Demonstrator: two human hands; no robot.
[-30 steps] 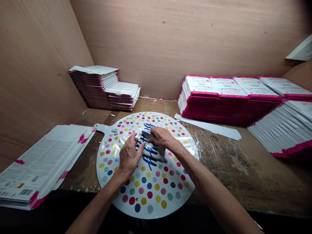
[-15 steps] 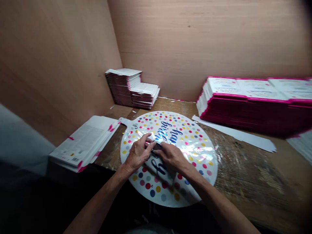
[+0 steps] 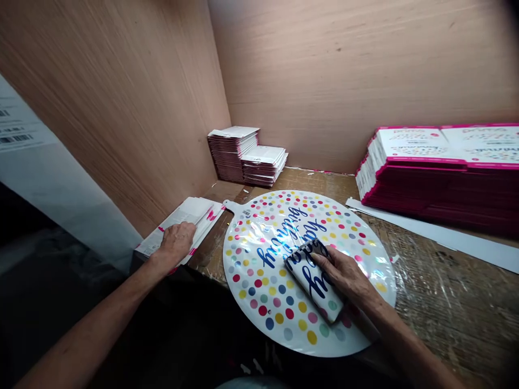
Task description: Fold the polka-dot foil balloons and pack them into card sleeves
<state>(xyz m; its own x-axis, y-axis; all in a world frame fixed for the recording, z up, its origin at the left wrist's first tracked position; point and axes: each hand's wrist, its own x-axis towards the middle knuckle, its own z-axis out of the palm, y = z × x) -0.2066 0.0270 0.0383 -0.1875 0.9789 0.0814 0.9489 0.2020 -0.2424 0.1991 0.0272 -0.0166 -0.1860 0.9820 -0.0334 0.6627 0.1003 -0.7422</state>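
Observation:
A round white foil balloon with multicoloured dots and blue script lies flat on the table, its tab pointing to the upper left. On its right half, a folded foil balloon with the same print lies on top. My right hand presses on this folded piece and grips its right end. My left hand is away from the balloons, with its fingers on a stack of white packaging cards with pink edges.
Stacks of pink-edged packaging stand on the right and at the back corner. A long white card strip lies along the right stack. Veneered walls rise behind and left. The table top is worn, with plastic film on it.
My left hand has moved off the balloon to the left, onto the card stack. My right hand and the folded piece have shifted down and right. The view has swung left.

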